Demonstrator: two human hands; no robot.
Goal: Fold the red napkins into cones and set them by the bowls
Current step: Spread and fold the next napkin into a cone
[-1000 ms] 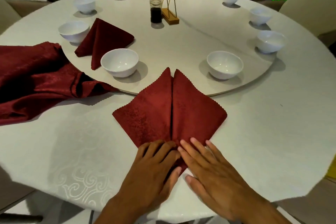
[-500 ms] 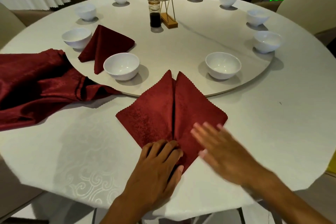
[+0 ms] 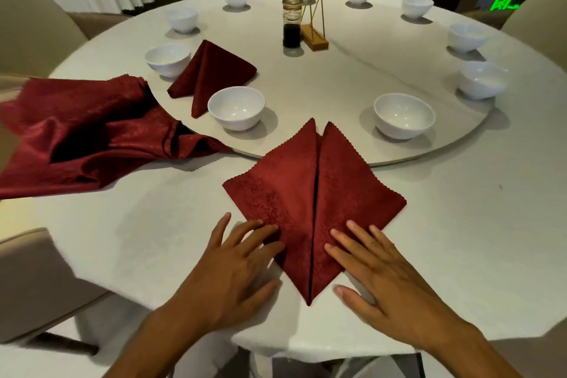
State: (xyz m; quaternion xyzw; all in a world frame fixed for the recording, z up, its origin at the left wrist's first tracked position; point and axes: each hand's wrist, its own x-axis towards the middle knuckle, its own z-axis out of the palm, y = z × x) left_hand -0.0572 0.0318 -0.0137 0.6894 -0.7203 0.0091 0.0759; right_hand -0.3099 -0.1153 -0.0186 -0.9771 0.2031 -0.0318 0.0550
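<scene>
Kite-folded red napkin (image 3: 313,205) lies flat on the tabletop (image 3: 460,224) at 6 o'clock, its point toward me. My left hand (image 3: 236,267) and right hand (image 3: 383,267) rest flat on its lower flaps, fingers straight and spread (gripping nothing). A finished cone (image 3: 211,74) stands at 10 o'clock between two bowls (image 3: 236,107), beside a heap of unfolded napkins (image 3: 86,132).

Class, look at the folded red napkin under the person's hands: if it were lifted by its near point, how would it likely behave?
The folded napkin is thin cloth lying flat, so it would probably go floppy. Its two flaps only meet at the centre seam, so they would likely fall open. Both hands, left and right, rest flat on it.
</scene>
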